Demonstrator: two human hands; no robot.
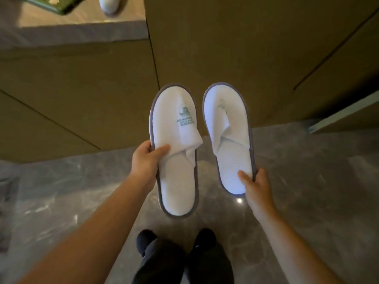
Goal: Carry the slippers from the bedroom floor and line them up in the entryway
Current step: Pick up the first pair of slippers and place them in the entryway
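I hold two white terry slippers with grey edging above a grey marble floor (307,191). My left hand (146,160) grips the left slipper (174,152) at its outer edge near the middle, thumb on the folded upper with a green logo. My right hand (255,186) pinches the heel of the right slipper (228,138), thumb on the insole. Both slippers point away from me, side by side, a small gap between them, soles down.
Brown wooden panels (225,48) rise straight ahead, with a white ledge (344,113) at the right. A raised counter (82,31) at the upper left bears a green object (55,3) and a white object (108,5). My dark-clad feet (176,249) stand on the floor below.
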